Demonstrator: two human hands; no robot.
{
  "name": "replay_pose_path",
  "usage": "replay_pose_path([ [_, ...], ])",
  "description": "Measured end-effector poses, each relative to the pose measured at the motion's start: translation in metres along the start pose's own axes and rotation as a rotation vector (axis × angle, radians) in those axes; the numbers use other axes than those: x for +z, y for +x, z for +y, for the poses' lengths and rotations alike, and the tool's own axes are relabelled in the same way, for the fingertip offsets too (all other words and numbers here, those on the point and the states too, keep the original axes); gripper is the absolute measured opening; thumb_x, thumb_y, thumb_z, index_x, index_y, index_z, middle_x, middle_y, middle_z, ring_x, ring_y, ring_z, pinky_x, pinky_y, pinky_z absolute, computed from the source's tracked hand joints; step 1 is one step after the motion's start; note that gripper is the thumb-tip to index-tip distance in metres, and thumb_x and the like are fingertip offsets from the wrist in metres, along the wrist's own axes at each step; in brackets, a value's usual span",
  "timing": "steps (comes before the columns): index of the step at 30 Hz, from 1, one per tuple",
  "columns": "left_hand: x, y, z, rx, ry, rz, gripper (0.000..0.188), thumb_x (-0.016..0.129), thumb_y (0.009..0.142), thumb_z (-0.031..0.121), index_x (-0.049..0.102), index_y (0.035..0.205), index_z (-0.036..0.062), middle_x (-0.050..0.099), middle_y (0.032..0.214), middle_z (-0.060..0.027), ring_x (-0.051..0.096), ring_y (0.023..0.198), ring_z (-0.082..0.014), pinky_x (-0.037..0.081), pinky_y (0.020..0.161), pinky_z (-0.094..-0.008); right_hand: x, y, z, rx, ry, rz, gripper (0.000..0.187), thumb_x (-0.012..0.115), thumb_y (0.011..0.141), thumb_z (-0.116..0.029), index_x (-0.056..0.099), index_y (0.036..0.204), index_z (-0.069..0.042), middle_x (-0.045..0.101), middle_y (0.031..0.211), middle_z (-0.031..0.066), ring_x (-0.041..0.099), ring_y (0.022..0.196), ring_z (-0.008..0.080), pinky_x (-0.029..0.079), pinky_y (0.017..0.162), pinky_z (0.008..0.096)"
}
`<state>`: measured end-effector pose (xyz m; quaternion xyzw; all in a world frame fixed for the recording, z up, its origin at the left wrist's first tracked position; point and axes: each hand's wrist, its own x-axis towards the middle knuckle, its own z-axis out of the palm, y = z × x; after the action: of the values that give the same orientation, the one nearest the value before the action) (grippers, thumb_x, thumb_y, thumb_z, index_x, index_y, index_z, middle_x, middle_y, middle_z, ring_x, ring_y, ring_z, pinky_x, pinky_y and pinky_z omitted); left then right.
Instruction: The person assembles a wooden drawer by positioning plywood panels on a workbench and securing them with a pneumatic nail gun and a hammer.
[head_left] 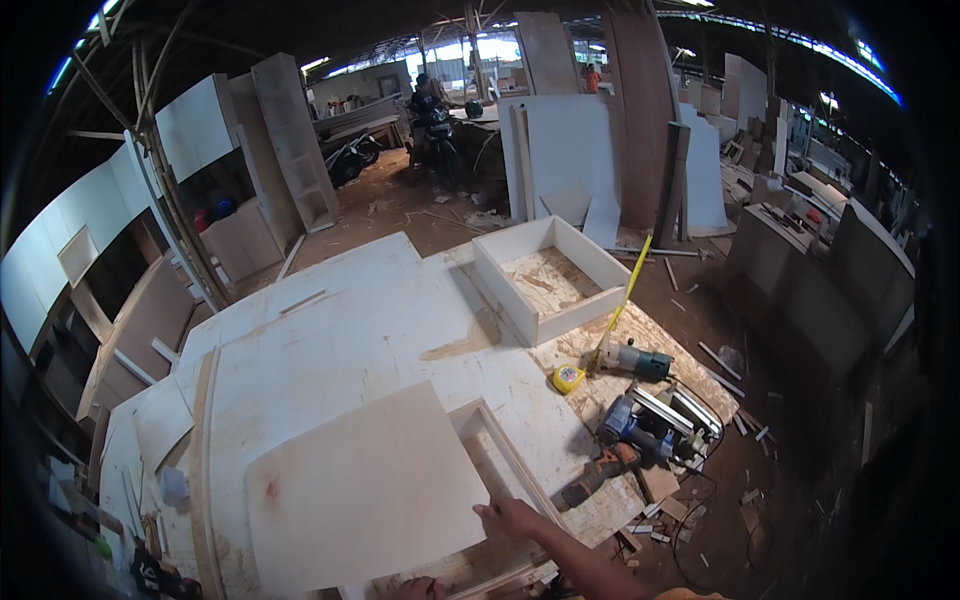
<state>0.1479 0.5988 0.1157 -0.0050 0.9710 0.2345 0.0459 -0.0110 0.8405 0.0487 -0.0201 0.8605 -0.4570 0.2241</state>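
Note:
A thin, pale plywood panel lies slantwise over a shallow wooden drawer frame, whose right side and near part show beyond the panel. At the panel's right edge, my right hand grips it between thumb and fingers. My left hand is at the panel's near edge, its fingers curled there; most of it is cut off by the lower border. What lies inside the frame beneath the panel is hidden.
On the bench stands an assembled drawer box. To the right lie a yellow tape measure with its blade pulled out, a green power tool, a blue nail gun and an orange-black drill. Offcuts litter the floor.

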Motion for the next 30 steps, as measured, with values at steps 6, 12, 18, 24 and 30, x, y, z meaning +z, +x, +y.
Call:
replay_pose_path([
  [6, 0.006, 0.003, -0.003, -0.055, -0.042, -0.008, 0.03, 0.058, 0.095, 0.034, 0.072, 0.092, 0.0072, 0.071, 0.093, -0.0214, 0.066, 0.089, -0.0438, 0.052, 0.083, -0.0532, -0.007, -0.005, -0.011, -0.106, 0.053, -0.022, 0.061, 0.059, 0.101, -0.055, 0.064, 0.096, 0.005, 0.07, 0.084, 0.0257, 0.071, 0.082, 0.0366, 0.054, 0.075, 0.0472],
  [12, -0.004, 0.0, 0.005, -0.046, -0.043, 0.002, 0.033, 0.061, 0.099, 0.039, 0.075, 0.097, 0.0095, 0.074, 0.087, -0.013, 0.07, 0.084, -0.0346, 0.055, 0.078, -0.0446, -0.007, -0.012, -0.017, -0.104, 0.083, 0.066, 0.058, 0.062, 0.1, -0.054, 0.06, 0.087, 0.002, 0.068, 0.072, 0.0188, 0.071, 0.063, 0.0301, 0.055, 0.063, 0.0432],
  [18, 0.014, 0.004, -0.02, 0.038, -0.043, 0.054, 0.034, 0.059, 0.098, 0.04, 0.071, 0.09, 0.0104, 0.073, 0.088, -0.0115, 0.07, 0.085, -0.035, 0.055, 0.075, -0.0471, -0.01, -0.02, -0.025, -0.045, 0.104, 0.038, 0.06, 0.062, 0.1, -0.055, 0.061, 0.088, 0.004, 0.067, 0.067, 0.0184, 0.07, 0.057, 0.0278, 0.056, 0.058, 0.041],
  [24, 0.008, 0.002, -0.009, 0.041, -0.103, 0.079, 0.029, 0.062, 0.097, 0.038, 0.072, 0.09, 0.0109, 0.073, 0.088, -0.0115, 0.07, 0.085, -0.0349, 0.055, 0.076, -0.0482, -0.003, -0.004, -0.002, -0.064, 0.012, 0.157, 0.059, 0.063, 0.1, -0.054, 0.059, 0.085, 0.003, 0.068, 0.073, 0.0162, 0.072, 0.064, 0.0241, 0.056, 0.057, 0.0381],
  [30, 0.009, -0.005, -0.025, 0.077, -0.245, 0.143, 0.019, 0.068, 0.095, 0.028, 0.072, 0.091, 0.0107, 0.072, 0.088, -0.0113, 0.07, 0.084, -0.0338, 0.056, 0.075, -0.0451, -0.02, -0.019, -0.036, -0.204, -0.012, 0.301, 0.056, 0.063, 0.101, -0.051, 0.054, 0.082, 0.001, 0.054, 0.069, 0.0194, 0.051, 0.065, 0.0257, 0.045, 0.064, 0.0438],
])
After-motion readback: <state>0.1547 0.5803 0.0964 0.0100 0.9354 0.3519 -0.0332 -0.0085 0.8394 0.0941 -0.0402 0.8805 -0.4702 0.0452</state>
